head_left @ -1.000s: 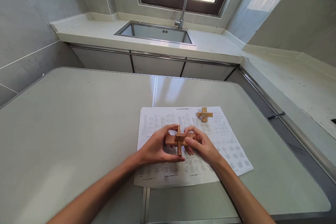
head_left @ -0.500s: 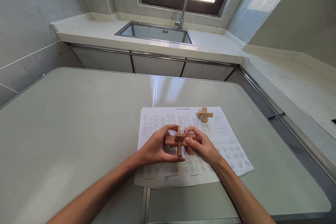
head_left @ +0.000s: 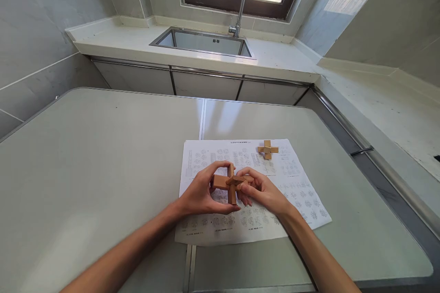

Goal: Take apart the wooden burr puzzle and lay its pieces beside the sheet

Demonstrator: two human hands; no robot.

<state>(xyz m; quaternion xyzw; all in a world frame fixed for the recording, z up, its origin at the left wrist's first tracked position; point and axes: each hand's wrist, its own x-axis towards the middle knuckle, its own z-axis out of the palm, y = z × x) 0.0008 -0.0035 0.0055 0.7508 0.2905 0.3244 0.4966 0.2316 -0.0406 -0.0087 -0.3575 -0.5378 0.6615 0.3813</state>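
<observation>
Between my two hands is a reddish-brown wooden burr puzzle (head_left: 231,194), its bars crossing one another, held above a printed sheet. My left hand (head_left: 202,192) spans the upright bar, with the index finger at its top end and the thumb at its bottom end. On the other side my right hand (head_left: 263,192) pinches the puzzle's right part between thumb and fingers; some of those fingers are hidden behind the wood. A smaller, paler wooden cross-shaped puzzle (head_left: 267,150) lies on the upper right of the paper sheet (head_left: 223,236), which shows rows of small diagrams.
The sheet lies on a pale table (head_left: 113,155) with a seam running down its middle. Beyond the table's far edge stands a white counter (head_left: 120,43) with a steel sink (head_left: 206,43) and a tall faucet (head_left: 243,0). Another counter (head_left: 385,110) runs along the right.
The reddish-brown puzzle has turned in my hands, so its upright bar shows a broader face and its middle piece now slants. Both hands keep hold and have shifted slightly.
</observation>
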